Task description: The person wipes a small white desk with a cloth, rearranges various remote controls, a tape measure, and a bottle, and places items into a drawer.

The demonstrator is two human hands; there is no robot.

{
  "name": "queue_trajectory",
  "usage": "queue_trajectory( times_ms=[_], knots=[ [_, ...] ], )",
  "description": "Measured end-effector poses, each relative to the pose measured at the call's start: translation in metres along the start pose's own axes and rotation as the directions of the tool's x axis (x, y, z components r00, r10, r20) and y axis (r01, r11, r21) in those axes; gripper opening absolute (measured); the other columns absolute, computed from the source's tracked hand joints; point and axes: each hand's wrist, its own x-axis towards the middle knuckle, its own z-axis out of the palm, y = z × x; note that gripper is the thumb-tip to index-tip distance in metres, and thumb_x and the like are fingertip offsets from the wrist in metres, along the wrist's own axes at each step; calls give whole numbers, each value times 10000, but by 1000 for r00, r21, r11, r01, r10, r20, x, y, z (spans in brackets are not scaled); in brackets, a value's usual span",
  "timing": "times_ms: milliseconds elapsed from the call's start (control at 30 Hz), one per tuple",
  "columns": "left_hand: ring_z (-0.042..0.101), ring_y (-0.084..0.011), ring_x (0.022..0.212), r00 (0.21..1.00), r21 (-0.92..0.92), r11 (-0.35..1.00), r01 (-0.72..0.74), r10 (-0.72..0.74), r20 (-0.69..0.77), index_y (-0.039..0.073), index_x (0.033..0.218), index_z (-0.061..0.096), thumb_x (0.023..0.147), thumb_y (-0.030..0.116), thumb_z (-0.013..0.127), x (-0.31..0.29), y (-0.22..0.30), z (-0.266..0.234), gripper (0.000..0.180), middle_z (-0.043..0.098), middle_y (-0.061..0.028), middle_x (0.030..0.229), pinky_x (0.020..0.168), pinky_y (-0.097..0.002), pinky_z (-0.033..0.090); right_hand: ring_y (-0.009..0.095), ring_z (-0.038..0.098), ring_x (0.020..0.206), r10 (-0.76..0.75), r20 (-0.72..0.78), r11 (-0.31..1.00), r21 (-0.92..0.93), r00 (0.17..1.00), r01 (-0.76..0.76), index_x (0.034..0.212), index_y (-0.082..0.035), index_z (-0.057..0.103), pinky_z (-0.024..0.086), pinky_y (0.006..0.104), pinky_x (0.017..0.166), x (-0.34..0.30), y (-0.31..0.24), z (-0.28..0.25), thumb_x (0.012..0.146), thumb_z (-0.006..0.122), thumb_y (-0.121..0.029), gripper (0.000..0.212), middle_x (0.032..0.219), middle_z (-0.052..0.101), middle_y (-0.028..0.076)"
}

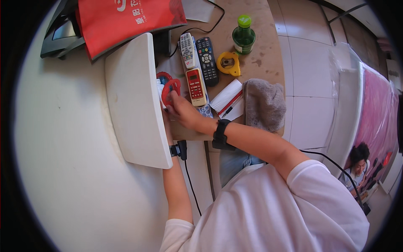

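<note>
My right hand [184, 111] is closed on a red loop-shaped thing [171, 89], beside the edge of a white panel [136, 105]. A second red curve and something blue show just behind the loop; I cannot make out its kind. My left hand [165, 119] reaches up along the panel's right edge, below the right hand. The panel and the right hand hide most of its fingers. A white remote control [187, 50], a black remote control [207, 61] and a red and cream remote control [196, 86] lie right of the hands.
On the brown table [264, 46] are a green bottle [244, 40], a yellow tape measure [228, 64], a grey towel [263, 103], and white paper [226, 97] with pens. A red bag [130, 25] lies at far left. A cable [191, 180] hangs beside my left wrist.
</note>
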Motion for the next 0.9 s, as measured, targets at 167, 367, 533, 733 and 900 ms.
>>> queue_trajectory(
  times_ms=[167,367,533,733,900],
  knots=[
    [594,-201,1034,960,-125,952,280,-281,10,-10,1410,426,980,429,581,-36,76,33,633,600,-145,1191,910,-330,478,355,632,837,227,-163,974,35,960,-225,1184,-11,447,489,400,734,-20,5,-10,930,629,-94,323,892,623,194],
    [601,-176,999,952,-578,771,268,-305,34,-25,1375,463,931,239,691,-61,81,37,565,607,-110,1174,865,-310,491,376,665,819,264,-132,964,12,955,-265,1132,-12,499,502,413,702,-41,-4,-16,894,683,-127,322,854,663,214],
    [611,-211,1040,924,-757,612,229,-381,-29,-1,1333,504,870,140,739,-87,97,47,538,612,-114,1177,874,-338,504,296,680,765,317,-12,948,47,948,-316,1077,-10,514,504,369,674,-57,-9,-36,871,714,-102,301,817,667,177],
    [555,-259,1171,819,-888,241,392,-531,217,14,1353,481,862,181,758,-143,92,46,588,576,-135,1279,1016,-431,447,170,645,755,314,242,942,38,918,-332,1089,-13,549,496,312,704,-75,-28,-76,878,715,-73,275,830,672,102],
    [538,-254,1181,742,-864,165,475,-603,292,26,1372,448,838,170,781,-178,84,42,645,554,-119,1303,1033,-409,454,158,647,773,345,405,927,-6,847,-375,1076,-11,557,506,311,704,-88,-48,-107,876,721,-83,268,850,685,98]
  ],
)
